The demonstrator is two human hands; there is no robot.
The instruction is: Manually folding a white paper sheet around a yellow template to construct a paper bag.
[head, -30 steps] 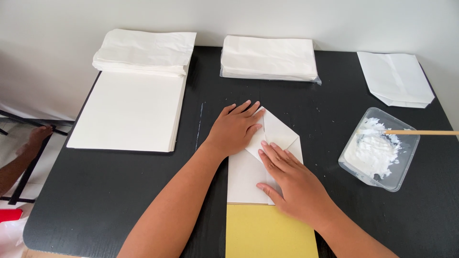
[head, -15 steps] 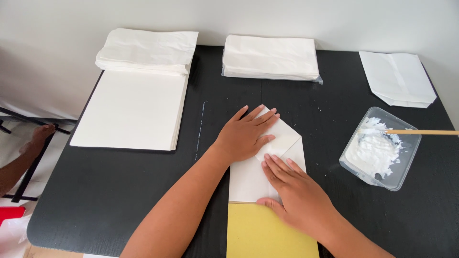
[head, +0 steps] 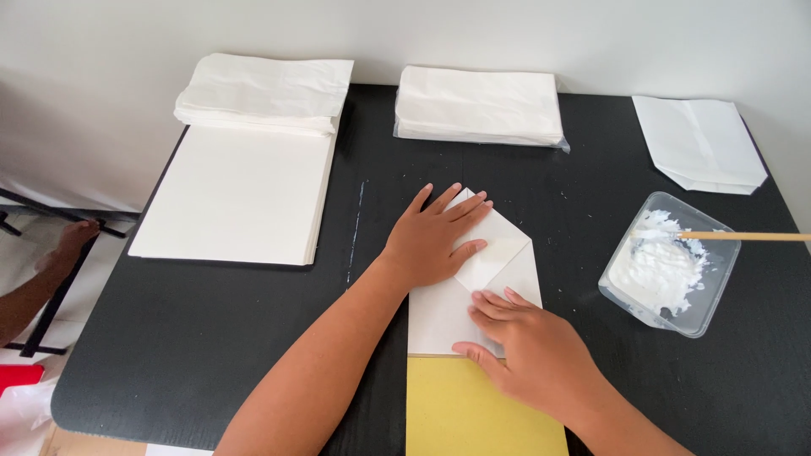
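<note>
A white folded sheet of paper (head: 507, 253) lies on the black table (head: 253, 338), its top corners folded in to a point. My left hand (head: 435, 241) lies flat on its upper left fold, fingers spread. My right hand (head: 528, 355) presses fingertips down on the lower middle of the sheet. A yellow board (head: 465, 414) lies under the paper's near end.
A stack of white sheets (head: 236, 194) and a pile of folded white bags (head: 270, 93) sit at the back left, a wrapped pack of paper (head: 477, 105) at the back middle, finished bags (head: 697, 143) at the back right. A clear tub of white paste (head: 667, 266) holds a wooden stick (head: 743, 237). Another person's hand (head: 63, 253) shows at the far left.
My right hand has slid down the paper toward me. My left hand has stayed flat on the upper fold.
</note>
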